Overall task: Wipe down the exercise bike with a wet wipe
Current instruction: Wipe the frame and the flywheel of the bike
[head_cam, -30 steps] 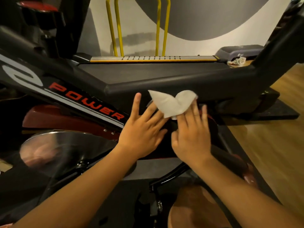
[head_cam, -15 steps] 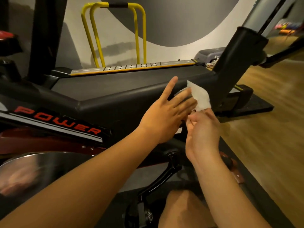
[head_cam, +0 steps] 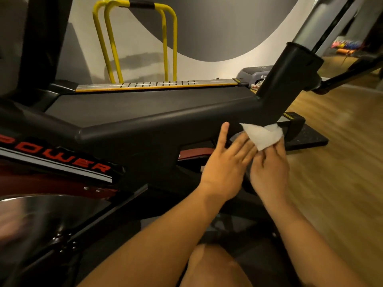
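Both hands have slid rightward along the exercise bike (head_cam: 155, 129) frame. The right grip (head_cam: 269, 168) pinches the wet wipe (head_cam: 263, 135) by its lower edge. The left grip (head_cam: 223, 168), fingers straight, lies just beside it and holds nothing. Just beyond the wipe rises the slanted post (head_cam: 290, 79), likely next for wiping.

The exercise bike (head_cam: 145, 129) has a matt black painted-metal frame, faintly grainy. Its flywheel (head_cam: 41, 216), lower left, is polished, mirror-bright metal. The wet wipe (head_cam: 263, 135) looks like soft white fibrous paper. The yellow rails (head_cam: 175, 48), upper left, are glossy; the floor (head_cam: 342, 162) at right is varnished wood.
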